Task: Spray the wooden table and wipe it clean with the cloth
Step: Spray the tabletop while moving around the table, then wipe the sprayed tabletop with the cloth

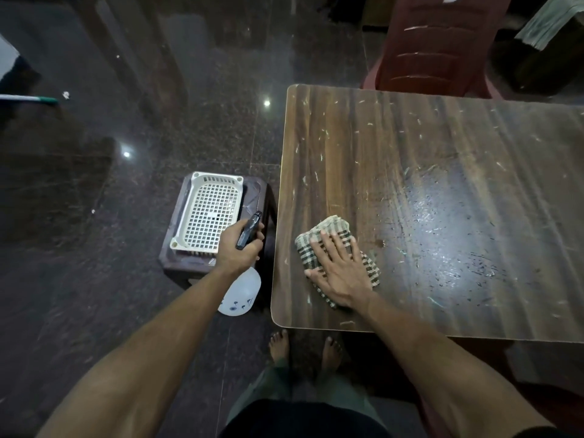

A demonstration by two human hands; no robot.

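Observation:
The wooden table (442, 159) fills the right half of the view, scratched, with a wet, shiny patch right of centre. A checked cloth (328, 235) lies near the table's front left corner, and my right hand (339, 267) presses flat on it with straight fingers. My left hand (238, 245) grips the dark head of a white spray bottle (240, 294) out over the floor, left of the table edge. The bottle's body hangs below my wrist.
A white perforated basket (208, 210) sits on a dark low stool (177, 263) just left of the table. A red plastic chair (439, 42) stands behind the table's far edge. My bare feet (305, 346) are on the dark polished floor below the front edge.

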